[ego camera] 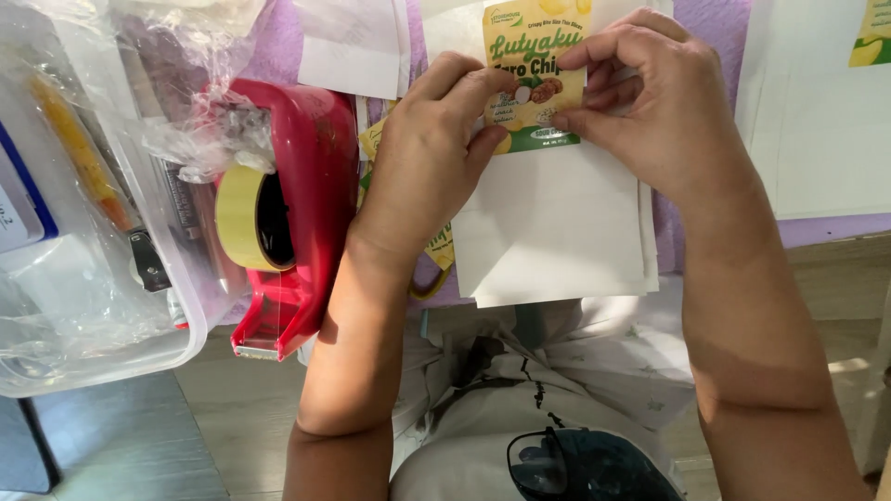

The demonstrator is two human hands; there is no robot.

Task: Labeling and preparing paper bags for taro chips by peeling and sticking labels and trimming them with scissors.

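Together, our two hands work on one yellow-and-green printed label (534,79), which lies over the top of a stack of white pouches (555,237) near the far edge of the tabletop (715,23). Our left hand (432,153) comes in from the near edge, its thumb and forefinger pinched on the label's left side, with the thumb pressing the lower left corner down onto the white stack. Our right hand (654,111) curls over from the right, its thumb and forefinger clamped on the label's right edge, the other fingers folded behind. So both hands are closed on the same label, close to each other with only its width between them.

We see the stack of white pouches reaching toward the near edge of the tabletop, its sheets slightly fanned at the bottom and right. Just left of our left wrist stands a red tape dispenser (302,213) carrying a roll of yellowish tape (243,218), its nose pointing off the near edge. Left of that sits a clear plastic tub (102,306) with crumpled plastic bags and some pens inside. A second white sheet with a printed label (872,32) lies toward the far right corner, well apart from our hands. A purple cloth covers the tabletop under it all.
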